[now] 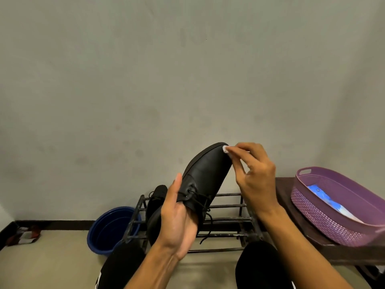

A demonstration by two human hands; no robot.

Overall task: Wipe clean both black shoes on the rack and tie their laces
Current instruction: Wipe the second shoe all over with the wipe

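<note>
the left hand [177,222] grips a black leather lace-up shoe [205,174] around its heel, toe raised. the right hand [255,172] pinches a small white wipe [226,149] against the toe, above the dark metal rack [227,221].

No legible text, brand, number or sign anywhere. Blue-white packet [325,197] in purple basket [325,224]: small printed mark, too blurred to read. White marking on black trouser leg [116,268], cut by frame edge, unreadable.
</note>
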